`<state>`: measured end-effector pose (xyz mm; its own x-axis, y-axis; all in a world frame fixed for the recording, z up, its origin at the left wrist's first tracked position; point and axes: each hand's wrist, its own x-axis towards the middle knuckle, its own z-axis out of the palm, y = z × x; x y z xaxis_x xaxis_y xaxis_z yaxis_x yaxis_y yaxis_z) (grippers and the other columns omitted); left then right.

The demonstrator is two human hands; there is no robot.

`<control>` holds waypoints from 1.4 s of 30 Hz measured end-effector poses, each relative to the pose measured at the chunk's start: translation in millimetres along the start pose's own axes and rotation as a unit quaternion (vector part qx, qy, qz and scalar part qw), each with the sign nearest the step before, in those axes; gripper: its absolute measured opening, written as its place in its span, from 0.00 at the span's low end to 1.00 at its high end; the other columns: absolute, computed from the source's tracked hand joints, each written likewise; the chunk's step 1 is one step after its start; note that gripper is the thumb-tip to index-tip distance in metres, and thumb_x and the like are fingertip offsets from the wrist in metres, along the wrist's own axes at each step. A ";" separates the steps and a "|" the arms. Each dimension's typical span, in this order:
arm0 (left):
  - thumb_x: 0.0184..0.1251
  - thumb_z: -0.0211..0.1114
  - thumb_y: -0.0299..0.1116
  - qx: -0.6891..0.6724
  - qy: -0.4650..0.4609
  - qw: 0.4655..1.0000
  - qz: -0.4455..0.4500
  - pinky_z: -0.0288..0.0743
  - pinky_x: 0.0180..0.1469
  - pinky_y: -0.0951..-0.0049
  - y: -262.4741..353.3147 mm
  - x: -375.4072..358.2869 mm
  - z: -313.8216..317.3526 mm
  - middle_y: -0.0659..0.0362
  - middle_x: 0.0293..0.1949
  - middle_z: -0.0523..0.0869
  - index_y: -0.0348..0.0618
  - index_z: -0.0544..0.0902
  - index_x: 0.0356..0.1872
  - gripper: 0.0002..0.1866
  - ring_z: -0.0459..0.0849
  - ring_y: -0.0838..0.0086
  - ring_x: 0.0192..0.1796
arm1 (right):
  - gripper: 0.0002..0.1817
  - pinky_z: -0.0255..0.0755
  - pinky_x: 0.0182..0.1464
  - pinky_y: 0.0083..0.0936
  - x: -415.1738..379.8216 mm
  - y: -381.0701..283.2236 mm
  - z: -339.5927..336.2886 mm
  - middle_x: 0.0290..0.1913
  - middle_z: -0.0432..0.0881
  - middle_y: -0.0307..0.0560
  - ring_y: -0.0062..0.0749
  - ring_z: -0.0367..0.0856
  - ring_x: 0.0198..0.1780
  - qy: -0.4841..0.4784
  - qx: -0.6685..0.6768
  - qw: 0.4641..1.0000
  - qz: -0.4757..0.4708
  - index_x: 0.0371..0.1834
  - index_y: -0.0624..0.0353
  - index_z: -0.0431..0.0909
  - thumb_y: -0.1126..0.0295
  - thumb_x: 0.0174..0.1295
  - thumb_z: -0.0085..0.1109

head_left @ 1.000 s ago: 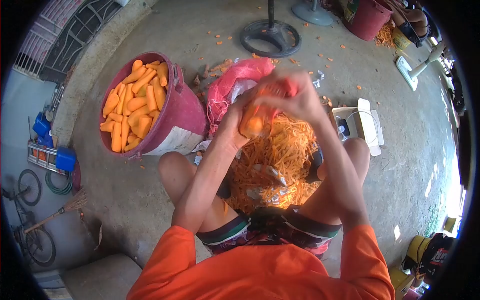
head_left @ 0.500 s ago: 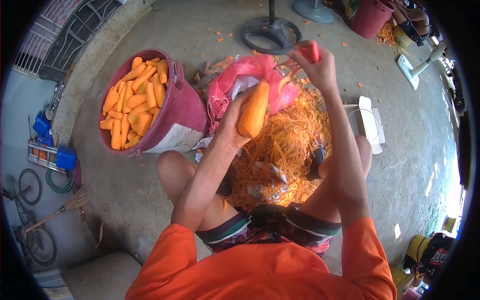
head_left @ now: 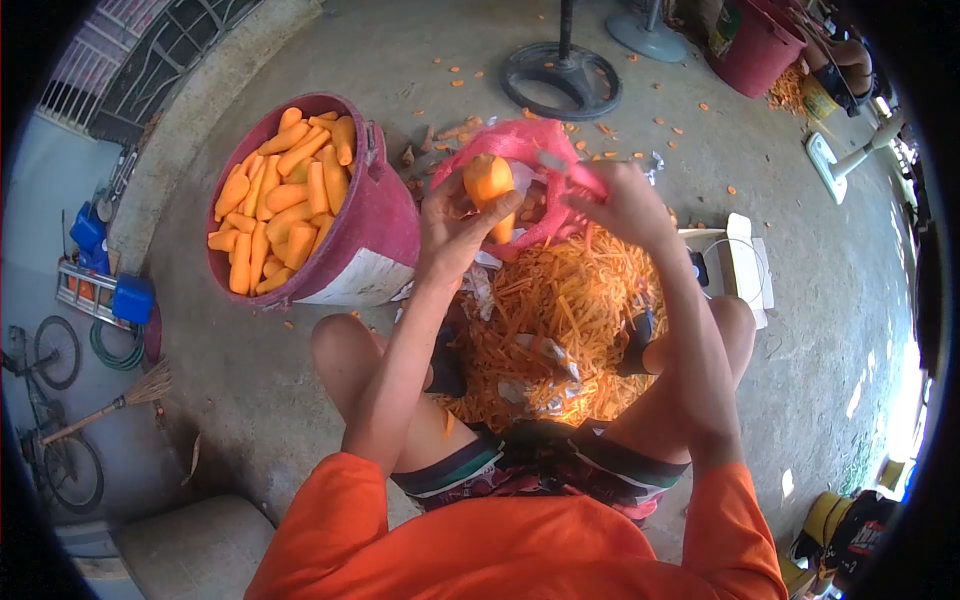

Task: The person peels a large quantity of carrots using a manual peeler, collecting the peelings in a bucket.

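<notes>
My left hand (head_left: 452, 228) is wrapped round a thick peeled carrot (head_left: 487, 181), its blunt end turned up toward me. In my right hand (head_left: 632, 208) is a peeler (head_left: 588, 182) with a pinkish-red handle; its grey head points left at the carrot, a short gap away. Under both hands lies an open pink mesh sack (head_left: 545, 140), with brownish shapes inside that I cannot make out clearly. A large heap of orange carrot peelings (head_left: 575, 300) spreads between my legs, below the sack.
A tilted maroon tub (head_left: 385, 235) full of peeled carrots stands at the left. Right of the heap is an open white box (head_left: 745, 270). A round black stand base (head_left: 560, 80) stands beyond the sack. Another person sits at the upper right by a red bucket (head_left: 757, 45).
The carrot has turned more end-on and moved slightly up and left with my left hand. My right hand has come down, bringing the peeler nearer the carrot; the view has shifted slightly.
</notes>
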<state>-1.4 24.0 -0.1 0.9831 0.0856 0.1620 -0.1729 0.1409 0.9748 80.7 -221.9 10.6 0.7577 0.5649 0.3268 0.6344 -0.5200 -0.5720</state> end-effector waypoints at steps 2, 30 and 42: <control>0.63 0.77 0.23 -0.030 0.023 0.999 0.031 0.81 0.58 0.74 -7.3 0.3 4.6 0.63 0.50 0.86 0.40 0.82 0.56 0.21 0.85 0.79 0.52 | 0.13 0.78 0.43 0.45 2.8 -27.1 4.8 0.36 0.87 0.57 0.57 0.85 0.40 -0.003 0.019 0.999 -0.051 0.42 0.58 0.85 0.63 0.58 0.71; 0.50 0.86 0.32 -0.056 -0.242 0.968 -0.042 0.80 0.50 0.77 6.2 -16.1 -36.9 0.61 0.45 0.91 0.36 0.87 0.54 0.29 0.86 0.82 0.44 | 0.26 0.76 0.45 0.50 8.4 47.5 21.5 0.37 0.86 0.65 0.59 0.87 0.42 -0.102 0.017 0.983 0.150 0.40 0.65 0.85 0.47 0.69 0.60; 0.57 0.83 0.44 0.201 -0.160 0.951 -0.172 0.79 0.44 0.76 24.1 -7.4 -20.4 0.65 0.36 0.92 0.38 0.90 0.45 0.22 0.85 0.83 0.38 | 0.20 0.75 0.42 0.52 -2.4 -6.5 1.4 0.33 0.84 0.66 0.64 0.84 0.39 -0.069 -0.028 0.992 0.097 0.37 0.65 0.84 0.54 0.69 0.61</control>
<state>-14.0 46.9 19.0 0.9566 -0.2110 -0.2011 0.1359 -0.2874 0.9481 74.5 -218.9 12.5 0.8410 0.5306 0.1060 0.4886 -0.6606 -0.5699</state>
